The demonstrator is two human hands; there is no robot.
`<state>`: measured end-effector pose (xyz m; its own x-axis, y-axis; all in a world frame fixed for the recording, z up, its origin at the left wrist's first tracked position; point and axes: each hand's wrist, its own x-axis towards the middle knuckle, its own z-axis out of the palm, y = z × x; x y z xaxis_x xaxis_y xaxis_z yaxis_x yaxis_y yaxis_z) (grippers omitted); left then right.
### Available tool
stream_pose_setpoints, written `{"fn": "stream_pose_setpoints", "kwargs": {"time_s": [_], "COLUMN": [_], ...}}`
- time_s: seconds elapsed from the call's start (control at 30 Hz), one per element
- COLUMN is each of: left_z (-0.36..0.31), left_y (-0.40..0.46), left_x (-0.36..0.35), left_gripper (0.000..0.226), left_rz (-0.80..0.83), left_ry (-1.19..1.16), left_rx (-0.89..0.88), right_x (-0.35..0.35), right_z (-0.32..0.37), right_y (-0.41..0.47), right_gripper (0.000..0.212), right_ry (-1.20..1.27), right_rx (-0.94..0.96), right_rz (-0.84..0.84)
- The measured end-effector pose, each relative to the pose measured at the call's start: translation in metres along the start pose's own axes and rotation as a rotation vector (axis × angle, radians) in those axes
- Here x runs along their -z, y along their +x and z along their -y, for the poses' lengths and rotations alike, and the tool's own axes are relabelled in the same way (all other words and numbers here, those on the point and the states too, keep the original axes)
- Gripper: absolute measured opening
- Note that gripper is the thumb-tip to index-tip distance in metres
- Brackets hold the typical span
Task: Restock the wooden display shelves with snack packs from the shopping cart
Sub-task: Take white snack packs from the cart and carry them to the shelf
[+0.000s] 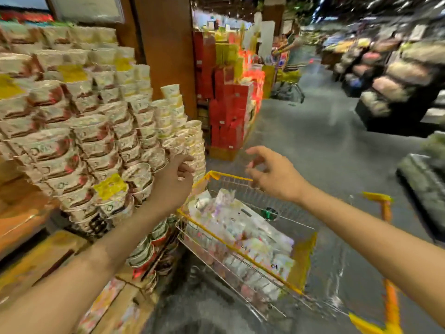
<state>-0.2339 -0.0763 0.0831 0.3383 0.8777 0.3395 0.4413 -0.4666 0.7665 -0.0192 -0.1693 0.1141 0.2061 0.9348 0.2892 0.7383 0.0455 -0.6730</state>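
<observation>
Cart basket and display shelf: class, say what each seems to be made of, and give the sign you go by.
Cart basket: thin, shiny metal wire by its look, seen in the see-through grid; the yellow rim looks like plastic, though blur leaves that open. Display shelf: seems to be wood with a smooth finish, judging by its warm orange-brown boards.

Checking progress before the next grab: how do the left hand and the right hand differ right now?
The left hand is at the edge of the stacked snack packs on the display, fingers curled against them; the right hand hangs in the air above the shopping cart, touching nothing. The left hand's fingers are bent, while the right hand's are spread and relaxed. Both are bare, at similar height.
</observation>
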Motion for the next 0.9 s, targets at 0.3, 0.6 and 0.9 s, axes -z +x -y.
{"fn": "stream_pose_setpoints", "kwargs": {"time_s": [0.3,0.6,0.9], "left_z": [0.016,0.149,0.271], "left_y": [0.071,0.187,0.24], "left_x": [-0.139,-0.278,-0.372], "left_gripper": [0.031,0.035,0.046], "left_rz": [0.267,0.534,1.009], "left_ry": [0.075,0.154,0.414], "left_rx": [-0.033,0.043,0.063], "right_x": [-0.003,-0.077,-0.202], "right_z": [-0.153,-0.301,-0.416], "right_y": [0.009,0.077,0.149], "right_gripper": [0.023,0.028,0.03], "right_ry": [0.157,0.112,-0.019], "right_rx": [-0.285,-0.611,-0.861], "right_rz": [0.008,0.041,0.305]}}
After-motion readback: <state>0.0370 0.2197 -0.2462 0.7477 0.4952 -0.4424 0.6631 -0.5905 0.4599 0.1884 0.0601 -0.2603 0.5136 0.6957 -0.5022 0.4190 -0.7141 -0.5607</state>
